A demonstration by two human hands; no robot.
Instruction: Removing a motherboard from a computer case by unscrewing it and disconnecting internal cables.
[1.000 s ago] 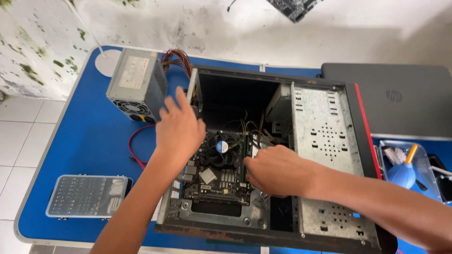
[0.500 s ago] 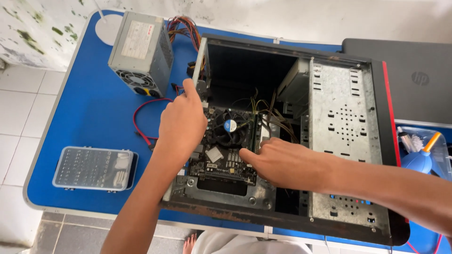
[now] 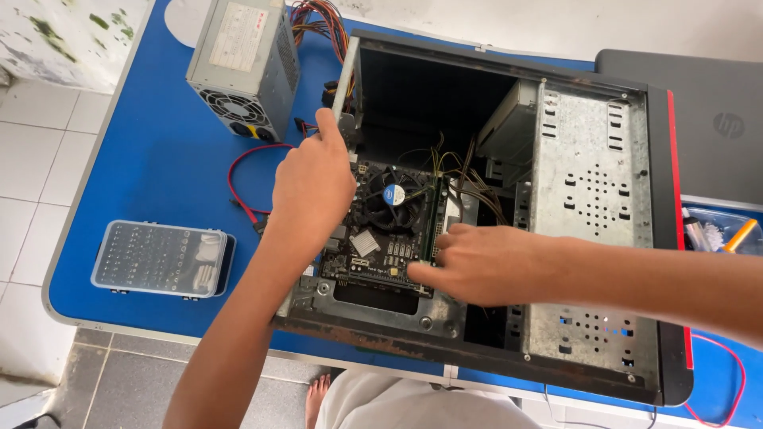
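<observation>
An open black computer case (image 3: pixel 660 238) lies on its side on a blue table (image 3: pixel 159 183). Inside sits a dark motherboard (image 3: pixel 381 254) with a round cooler fan (image 3: pixel 395 195). My left hand (image 3: pixel 314 187) rests over the board's left edge, its index finger raised against the case's rear wall. My right hand (image 3: pixel 485 262) reaches in from the right, fingertips pressing on the board's lower right edge beside a memory stick (image 3: pixel 434 218). Whether either hand grips the board is hidden.
A grey power supply (image 3: pixel 242 67) with coloured cables stands at the back left of the table. A red cable (image 3: pixel 242 187) lies beside the case. A clear bit-set box (image 3: pixel 159 258) sits near the front left edge. A closed laptop (image 3: pixel 707 119) lies at the right.
The camera has moved closer and lower over the case. My right hand slid down to the board's lower right edge. My left hand stayed at the left edge.
</observation>
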